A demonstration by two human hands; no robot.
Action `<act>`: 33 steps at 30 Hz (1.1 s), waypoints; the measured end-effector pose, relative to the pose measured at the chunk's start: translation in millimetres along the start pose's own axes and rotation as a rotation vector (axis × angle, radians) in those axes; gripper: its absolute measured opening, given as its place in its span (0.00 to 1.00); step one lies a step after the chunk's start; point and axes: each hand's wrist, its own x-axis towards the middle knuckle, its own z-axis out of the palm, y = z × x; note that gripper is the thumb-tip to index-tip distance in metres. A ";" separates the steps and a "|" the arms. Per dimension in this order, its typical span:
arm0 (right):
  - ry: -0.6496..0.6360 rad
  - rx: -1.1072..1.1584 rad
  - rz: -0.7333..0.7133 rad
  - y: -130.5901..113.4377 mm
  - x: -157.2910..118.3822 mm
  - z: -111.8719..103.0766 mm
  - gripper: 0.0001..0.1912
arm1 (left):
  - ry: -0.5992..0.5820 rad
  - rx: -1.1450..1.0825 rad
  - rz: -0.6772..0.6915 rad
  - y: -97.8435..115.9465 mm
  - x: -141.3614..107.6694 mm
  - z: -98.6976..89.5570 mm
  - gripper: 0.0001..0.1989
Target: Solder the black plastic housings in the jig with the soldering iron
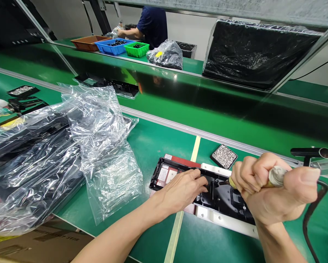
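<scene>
A long black plastic housing (229, 202) lies open side up in a white fixture (221, 218) on the green bench. My right hand (270, 190) is wrapped round an electric screwdriver (231, 182), whose tip points down into the middle of the housing. Most of the tool's body is hidden by my fingers. My left hand (180, 188) reaches across the near edge, its bent fingers pressed on the housing just left of the screwdriver tip. Its thumb is hidden. Beyond the housing sits a small black tray of screws (224, 156).
Clear plastic bags (106, 157) with black parts cover the left side. Behind runs a green conveyor belt (164, 106) carrying black parts (122, 87). Across it stand blue (111, 47) and green bins (136, 50); a co-worker (154, 27) works there. A dark cord (306, 219) hangs at right.
</scene>
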 end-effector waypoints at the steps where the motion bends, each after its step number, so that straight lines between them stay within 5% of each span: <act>1: -0.001 0.000 0.000 0.1 0.0 0.6 0.30 | -0.002 0.000 -0.001 0.1 0.1 -0.2 0.09; 33: -0.065 -0.012 0.000 -1.0 1.6 0.0 0.31 | -0.029 -0.002 -0.022 2.1 0.9 -2.8 0.09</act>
